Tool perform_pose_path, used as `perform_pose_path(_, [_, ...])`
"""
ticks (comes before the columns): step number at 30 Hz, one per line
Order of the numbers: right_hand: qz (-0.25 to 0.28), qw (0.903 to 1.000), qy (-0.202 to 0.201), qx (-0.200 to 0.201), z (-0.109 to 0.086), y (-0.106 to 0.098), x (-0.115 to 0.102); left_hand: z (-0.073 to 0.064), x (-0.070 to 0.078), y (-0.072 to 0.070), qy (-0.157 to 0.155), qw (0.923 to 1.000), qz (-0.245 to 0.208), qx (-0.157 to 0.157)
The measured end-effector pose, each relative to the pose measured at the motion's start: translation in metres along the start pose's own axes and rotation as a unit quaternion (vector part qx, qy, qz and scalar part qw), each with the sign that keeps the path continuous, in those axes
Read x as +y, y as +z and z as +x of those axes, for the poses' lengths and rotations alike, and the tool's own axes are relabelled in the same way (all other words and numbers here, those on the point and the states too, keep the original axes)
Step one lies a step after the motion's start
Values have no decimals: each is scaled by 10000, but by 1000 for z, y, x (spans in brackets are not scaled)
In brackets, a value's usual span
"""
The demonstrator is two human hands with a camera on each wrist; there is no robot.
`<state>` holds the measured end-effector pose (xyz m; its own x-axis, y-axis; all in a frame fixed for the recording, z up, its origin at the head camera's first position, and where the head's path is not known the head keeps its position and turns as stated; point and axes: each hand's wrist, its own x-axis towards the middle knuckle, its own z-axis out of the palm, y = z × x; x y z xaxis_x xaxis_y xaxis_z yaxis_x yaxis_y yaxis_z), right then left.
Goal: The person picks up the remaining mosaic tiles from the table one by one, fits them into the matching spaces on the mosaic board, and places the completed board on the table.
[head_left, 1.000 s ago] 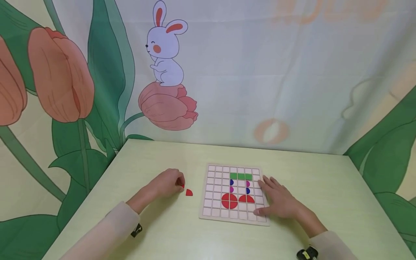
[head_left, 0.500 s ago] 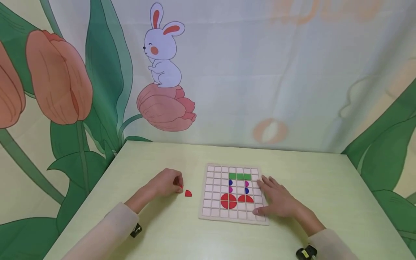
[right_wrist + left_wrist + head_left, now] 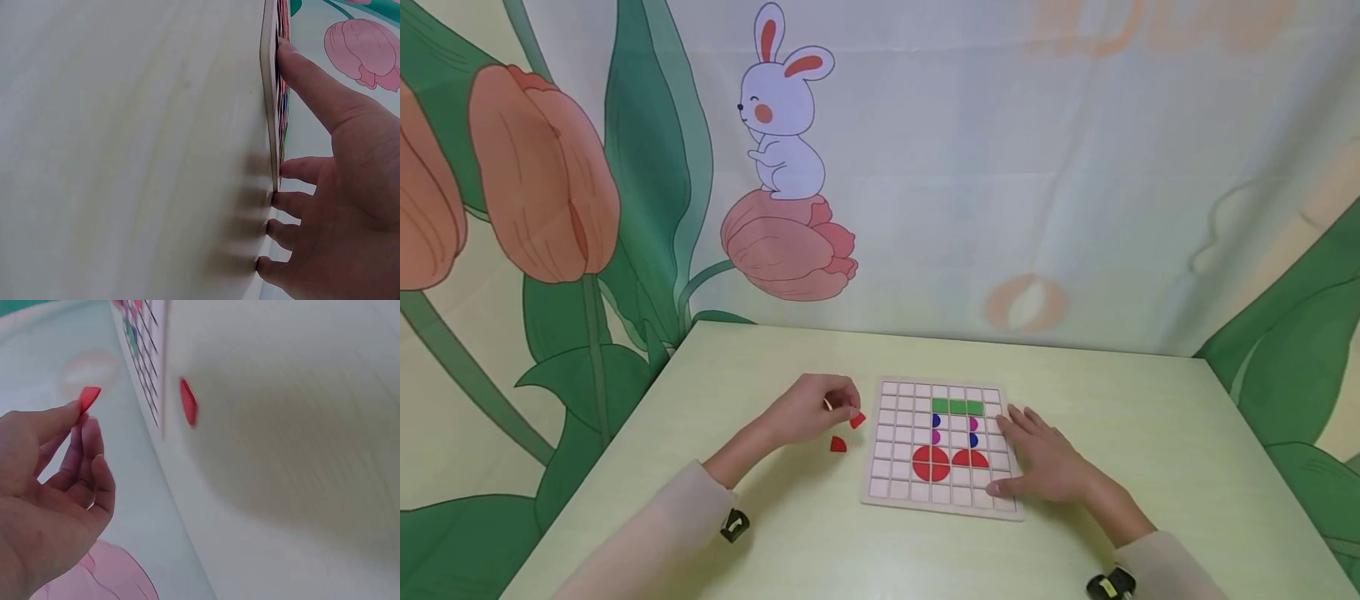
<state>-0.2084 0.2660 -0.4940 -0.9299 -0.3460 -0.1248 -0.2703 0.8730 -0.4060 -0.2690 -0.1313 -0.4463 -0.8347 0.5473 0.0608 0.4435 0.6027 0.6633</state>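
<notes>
My left hand (image 3: 820,408) pinches a red quarter-circle piece (image 3: 89,398) between thumb and fingertips, held above the table just left of the board. Below it, a second red quarter-circle piece (image 3: 838,445) lies flat on the table. The square wooden grid board (image 3: 891,490) carries a green row, small blue and magenta half-round shapes, a full red circle and a red half circle. On the board's right edge rests my right hand (image 3: 1048,462), fingers spread. Its thumb lies on the board's surface in the right wrist view, the other fingertips at the edge and on the table.
The pale table (image 3: 760,350) extends around the board on all sides. Behind it hangs a curtain (image 3: 925,208) printed with tulips and a white rabbit. Dark clips sit at both sleeve cuffs.
My left hand has lifted and moved right toward the board with the red piece in its fingers. The other red piece stays on the table. My right hand has kept its place.
</notes>
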Motion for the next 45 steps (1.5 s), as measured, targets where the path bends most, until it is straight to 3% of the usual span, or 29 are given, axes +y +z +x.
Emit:
perform_pose_path(4, [40, 10000, -18, -3, -1, 0, 0, 4, 18, 11, 113, 9997, -203, 26])
perform_pose_path(12, [79, 10000, 35, -14, -4, 0, 1, 14, 49, 44, 82, 9985, -303, -446])
perform_pose_path(22, [15, 10000, -67, 30, -2, 2, 8, 33, 77, 88, 438, 9957, -334, -747])
perform_pose_path(31, [48, 9998, -186, 57, -2, 2, 7, 42, 84, 112, 108, 9978, 59, -654])
perform_pose_path(45, [-50, 9999, -108, 39, 1, 2, 8, 42, 87, 123, -189, 9957, 253, -873])
